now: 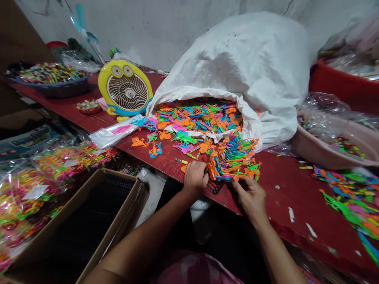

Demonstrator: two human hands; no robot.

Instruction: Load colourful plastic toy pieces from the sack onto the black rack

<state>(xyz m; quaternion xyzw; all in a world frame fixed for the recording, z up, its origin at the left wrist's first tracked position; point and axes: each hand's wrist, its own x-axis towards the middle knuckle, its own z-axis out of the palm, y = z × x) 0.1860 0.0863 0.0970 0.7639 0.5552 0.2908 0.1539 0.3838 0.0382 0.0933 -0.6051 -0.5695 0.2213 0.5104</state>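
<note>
Head view — downward onto both hands

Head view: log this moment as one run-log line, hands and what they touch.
left hand: at heap of neon plastic pieces | right hand: at same heap | white sack: open, pieces inside | red table: under heap

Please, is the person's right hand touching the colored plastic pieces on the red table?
Touching. The head view shows the right hand with its fingertips against the lower edge of the heap of colored plastic pieces.
</note>
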